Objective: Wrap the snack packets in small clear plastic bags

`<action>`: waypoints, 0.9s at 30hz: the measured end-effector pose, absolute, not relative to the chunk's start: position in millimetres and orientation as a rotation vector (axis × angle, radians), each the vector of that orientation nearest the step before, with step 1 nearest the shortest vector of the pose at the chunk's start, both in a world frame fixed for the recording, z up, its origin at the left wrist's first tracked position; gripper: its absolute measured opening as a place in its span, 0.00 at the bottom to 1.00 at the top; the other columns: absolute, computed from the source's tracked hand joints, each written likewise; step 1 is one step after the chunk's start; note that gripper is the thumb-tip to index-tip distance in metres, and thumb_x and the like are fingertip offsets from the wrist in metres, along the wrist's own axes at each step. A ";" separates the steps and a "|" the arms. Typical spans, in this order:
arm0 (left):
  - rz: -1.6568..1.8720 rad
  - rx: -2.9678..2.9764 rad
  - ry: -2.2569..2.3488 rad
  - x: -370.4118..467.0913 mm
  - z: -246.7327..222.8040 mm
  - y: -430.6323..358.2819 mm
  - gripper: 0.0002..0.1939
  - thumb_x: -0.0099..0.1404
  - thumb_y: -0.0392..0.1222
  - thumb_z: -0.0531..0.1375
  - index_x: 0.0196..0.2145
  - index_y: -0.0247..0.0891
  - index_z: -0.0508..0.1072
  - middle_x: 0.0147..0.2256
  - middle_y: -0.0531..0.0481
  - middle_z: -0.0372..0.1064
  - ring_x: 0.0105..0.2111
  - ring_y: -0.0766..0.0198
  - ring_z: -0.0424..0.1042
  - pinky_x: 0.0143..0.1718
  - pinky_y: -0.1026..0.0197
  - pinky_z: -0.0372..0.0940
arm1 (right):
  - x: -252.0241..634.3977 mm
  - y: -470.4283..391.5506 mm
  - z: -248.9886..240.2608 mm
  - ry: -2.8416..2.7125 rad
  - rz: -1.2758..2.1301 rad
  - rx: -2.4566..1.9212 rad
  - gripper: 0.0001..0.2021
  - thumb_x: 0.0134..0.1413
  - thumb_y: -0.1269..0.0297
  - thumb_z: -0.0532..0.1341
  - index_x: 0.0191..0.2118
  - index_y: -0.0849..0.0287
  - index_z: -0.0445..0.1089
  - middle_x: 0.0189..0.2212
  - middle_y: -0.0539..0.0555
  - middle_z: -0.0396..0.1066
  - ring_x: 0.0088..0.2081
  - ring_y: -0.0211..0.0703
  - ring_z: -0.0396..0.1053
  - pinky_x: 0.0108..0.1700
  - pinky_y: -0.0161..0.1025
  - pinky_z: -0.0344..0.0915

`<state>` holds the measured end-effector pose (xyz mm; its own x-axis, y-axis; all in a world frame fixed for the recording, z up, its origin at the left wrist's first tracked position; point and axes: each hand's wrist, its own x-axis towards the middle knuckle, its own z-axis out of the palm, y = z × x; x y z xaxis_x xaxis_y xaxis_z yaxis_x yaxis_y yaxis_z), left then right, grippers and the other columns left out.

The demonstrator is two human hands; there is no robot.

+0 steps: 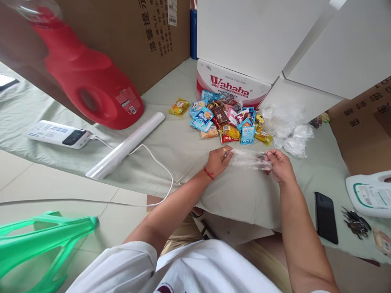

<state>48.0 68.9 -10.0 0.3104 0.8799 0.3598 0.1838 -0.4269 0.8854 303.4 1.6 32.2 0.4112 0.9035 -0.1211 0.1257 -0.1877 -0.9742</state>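
Note:
A clear plastic film piece (250, 159) is stretched level between my two hands, just above the cloth-covered surface. My left hand (218, 160) pinches its left end; a ring and a red string bracelet show on that side. My right hand (280, 165) grips the other end, with something small and dark red at its fingertips that I cannot make out. Directly beyond the film lies a pile of small wrapped snacks (221, 116) in blue, yellow, red and brown. One yellow packet (179, 107) lies apart to its left. Crumpled clear plastic bundles (295, 140) sit right of the pile.
A film roll (126, 146), white cable (159, 160), power bank (59, 133) and red jug (94, 81) stand or lie left. A Wahaha box (232, 83) and white boxes (238, 36) are behind. Right are a black phone (326, 217), keys (356, 223) and a white bottle (369, 193).

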 end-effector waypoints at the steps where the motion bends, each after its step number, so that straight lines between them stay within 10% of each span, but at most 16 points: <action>1: 1.196 1.690 0.966 48.6 -9.2 69.6 0.20 0.72 0.57 0.55 0.34 0.39 0.74 0.23 0.55 0.63 0.25 0.66 0.64 0.30 0.64 0.59 | 303.7 -2.1 34.1 -0.903 0.875 -1.617 0.21 0.47 0.44 0.71 0.36 0.54 0.67 0.20 0.44 0.65 0.19 0.34 0.59 0.19 0.31 0.54; 14: 1.141 1.086 0.964 54.0 -13.1 79.1 0.26 0.66 0.66 0.57 0.30 0.39 0.75 0.16 0.60 0.46 0.18 0.70 0.47 0.22 0.64 0.46 | 325.9 -36.9 35.8 -0.900 0.300 -1.847 0.17 0.55 0.47 0.64 0.37 0.57 0.73 0.31 0.52 0.72 0.28 0.40 0.65 0.33 0.39 0.66; 21: 1.126 1.433 0.986 55.2 -6.9 67.0 0.25 0.71 0.59 0.54 0.32 0.37 0.78 0.20 0.56 0.58 0.25 0.65 0.60 0.31 0.63 0.58 | 265.7 -5.0 89.9 -1.835 0.079 -1.720 0.16 0.57 0.51 0.65 0.45 0.55 0.78 0.53 0.60 0.73 0.62 0.61 0.62 0.64 0.57 0.59; 27: 0.813 1.786 1.141 40.1 6.3 63.5 0.15 0.59 0.51 0.69 0.40 0.40 0.79 0.20 0.59 0.59 0.23 0.64 0.61 0.29 0.63 0.55 | 262.3 7.3 95.4 -1.714 0.318 -1.780 0.06 0.57 0.61 0.63 0.35 0.55 0.77 0.43 0.57 0.76 0.51 0.55 0.70 0.59 0.55 0.65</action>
<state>40.1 63.5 6.3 0.3736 0.9243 0.0785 0.3762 -0.2283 0.8980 262.3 7.3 95.4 0.1206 0.9601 0.2524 0.8058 0.0539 -0.5898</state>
